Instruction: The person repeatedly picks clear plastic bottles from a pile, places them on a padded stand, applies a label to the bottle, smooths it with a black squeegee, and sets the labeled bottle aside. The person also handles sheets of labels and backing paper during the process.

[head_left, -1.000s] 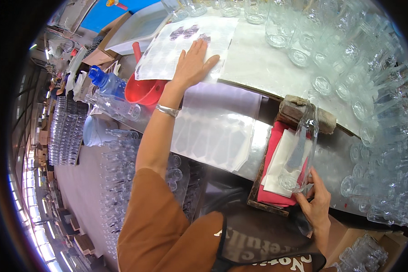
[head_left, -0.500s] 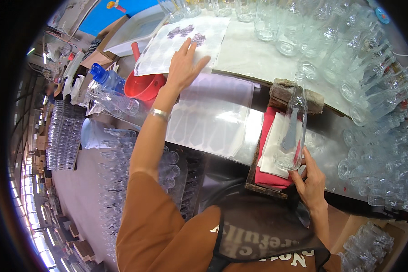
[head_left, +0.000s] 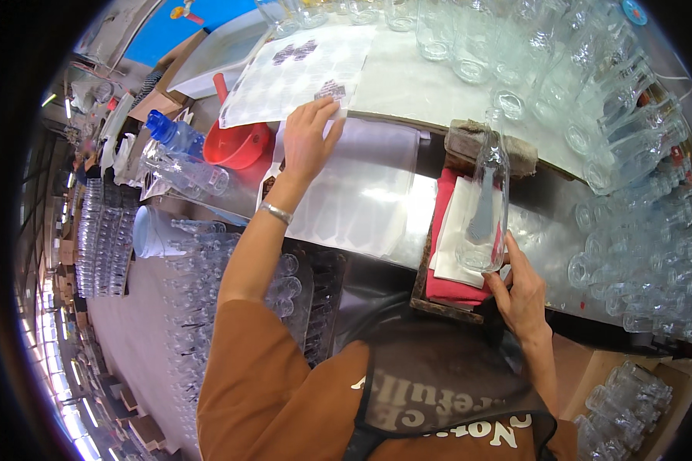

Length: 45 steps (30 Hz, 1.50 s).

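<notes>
My left hand reaches over the near edge of a pale sheet. Its fingertips rest on a small dark purple patterned decal, and the thumb stays apart from the fingers. Another dark decal lies farther up the sheet. My right hand grips a clear glass bottle at its base end, thumb and fingers on either side. The bottle's neck leans on a cloth-wrapped block. Below its body are a folded white cloth and a red cloth. A greyish patch shows on or through the glass.
Many clear glass bottles crowd the far and right sides of the table. A red dipper and a blue-capped plastic bottle stand left of my forearm. Translucent sheets cover the near table. A cardboard box holds more glassware.
My left hand has drawn back slightly toward me, and the nearer decal has slid with it to the sheet's near edge. My right hand keeps its grip on the glass bottle.
</notes>
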Motion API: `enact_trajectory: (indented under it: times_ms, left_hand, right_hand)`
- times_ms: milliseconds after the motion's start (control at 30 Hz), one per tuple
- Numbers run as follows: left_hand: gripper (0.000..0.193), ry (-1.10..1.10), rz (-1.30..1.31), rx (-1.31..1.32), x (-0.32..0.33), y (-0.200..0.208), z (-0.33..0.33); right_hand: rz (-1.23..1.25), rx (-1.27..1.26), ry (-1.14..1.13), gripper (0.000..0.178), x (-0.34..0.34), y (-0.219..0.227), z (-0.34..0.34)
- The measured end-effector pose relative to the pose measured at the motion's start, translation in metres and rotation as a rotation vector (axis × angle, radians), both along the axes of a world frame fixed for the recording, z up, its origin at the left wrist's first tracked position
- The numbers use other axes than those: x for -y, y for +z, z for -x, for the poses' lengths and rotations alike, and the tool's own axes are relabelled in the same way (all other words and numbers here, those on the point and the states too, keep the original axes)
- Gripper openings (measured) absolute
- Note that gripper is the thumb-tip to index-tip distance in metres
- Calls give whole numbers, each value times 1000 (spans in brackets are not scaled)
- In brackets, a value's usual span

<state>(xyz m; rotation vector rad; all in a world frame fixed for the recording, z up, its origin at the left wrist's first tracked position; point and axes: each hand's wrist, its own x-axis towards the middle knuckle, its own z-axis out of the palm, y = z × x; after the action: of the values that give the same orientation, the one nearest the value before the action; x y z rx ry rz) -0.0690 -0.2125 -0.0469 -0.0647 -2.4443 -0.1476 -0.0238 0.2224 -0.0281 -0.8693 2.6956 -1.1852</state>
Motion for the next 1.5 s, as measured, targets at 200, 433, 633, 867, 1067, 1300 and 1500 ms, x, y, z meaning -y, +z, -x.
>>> enact_trajectory:
  times_ms: [200, 433, 633, 867, 1067, 1300, 1500]
  left_hand:
    - [52, -17, 60, 32, -5, 7, 3]
    - [20, -35, -206, 10, -32, 9, -9]
    - [34, -359, -1022, 234, -149, 57, -27]
    - [65, -513, -122, 336, -216, 53, -59]
    - [59, -646, -209, 352, -208, 42, -65]
    - [54, -566, -442, 290, -204, 27, -27]
    - [53, -546, -742, 356, -202, 31, -37]
  right_hand:
    - [9, -21, 11, 68, 1, -1, 1]
    - [46, -41, 7, 67, 1, -2, 4]
    - [-1, -87, 10, 69, -3, -7, 3]
    - [59, -91, 26, 68, 4, -9, 4]
    - [67, -114, 36, 70, 2, -13, 6]
    - [25, -134, 38, 69, 1, -8, 5]
    - [101, -89, 125, 61, -14, -7, 22]
